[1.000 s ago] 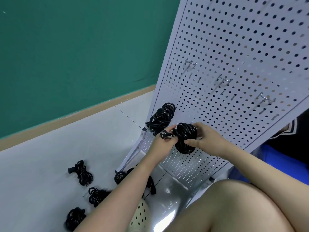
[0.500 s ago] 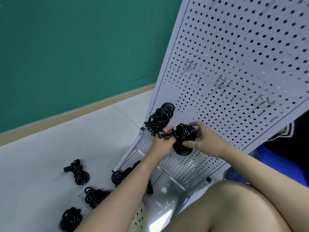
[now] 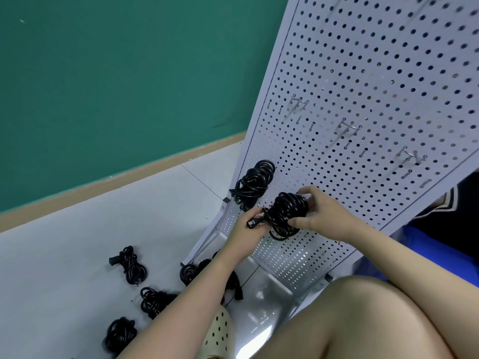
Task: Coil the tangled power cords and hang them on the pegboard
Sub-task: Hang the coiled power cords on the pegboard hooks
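Power cords: one coil (image 3: 255, 181) already hangs on the pegboard (image 3: 375, 86) at centre; right hand (image 3: 320, 215) and left hand (image 3: 246, 233) grip a second coil (image 3: 286, 215) against it. Several bundles (image 3: 129, 265) wait at lower left.

A green wall (image 3: 116, 86) meets the pale tiled floor (image 3: 64, 250) along a tan baseboard (image 3: 124, 177), while a cream perforated shoe (image 3: 219, 332) sits at the bottom edge and blue fabric (image 3: 438, 252) lies at the right.
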Demonstrator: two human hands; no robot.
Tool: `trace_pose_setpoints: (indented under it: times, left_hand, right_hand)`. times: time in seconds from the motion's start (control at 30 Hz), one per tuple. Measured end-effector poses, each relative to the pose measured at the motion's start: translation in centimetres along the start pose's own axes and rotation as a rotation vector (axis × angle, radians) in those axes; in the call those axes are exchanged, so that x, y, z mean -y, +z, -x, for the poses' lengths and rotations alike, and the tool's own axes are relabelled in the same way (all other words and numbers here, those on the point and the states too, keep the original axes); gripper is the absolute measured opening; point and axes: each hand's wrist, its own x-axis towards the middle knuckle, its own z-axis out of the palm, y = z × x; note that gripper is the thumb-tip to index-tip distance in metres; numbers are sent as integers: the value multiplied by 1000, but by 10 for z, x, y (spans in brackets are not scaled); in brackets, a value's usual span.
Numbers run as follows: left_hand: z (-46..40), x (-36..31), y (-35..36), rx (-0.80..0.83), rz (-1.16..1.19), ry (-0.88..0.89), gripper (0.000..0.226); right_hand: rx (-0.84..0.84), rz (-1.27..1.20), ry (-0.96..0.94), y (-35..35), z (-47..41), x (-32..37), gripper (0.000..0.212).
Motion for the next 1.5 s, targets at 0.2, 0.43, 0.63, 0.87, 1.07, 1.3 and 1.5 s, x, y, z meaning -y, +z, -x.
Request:
trace_pose_setpoints:
  times: [0.2,0.43,0.63,0.87,1.07,1.3,1.5]
  left_hand:
    - [10,-9,6,-12,26,-3,34]
    - [6,-15,10,-60,37,76,34]
    - [2,-30,15,-43,99,114,34]
    - [-4,-39,12,-9,-31,160,44]
    - [1,-46,10,-38,-117,262,16]
    - [-7,-49,13,-78,-146,266,6]
    - [-14,-48,14,-67,-127,274,4]
  right_hand:
    - [31,3,5,5,-1,-3,90]
    - [47,8,-70,12,0,4,85]
    - [-54,-96,-80,10,2,4,49]
    - [-80,-211,-85,8,5,1,43]
    - [-33,-328,-68,6,7,-7,35]
    - [-45,-531,-9,6,3,-10,31]
    - [-41,-578,5,7,0,-10,33]
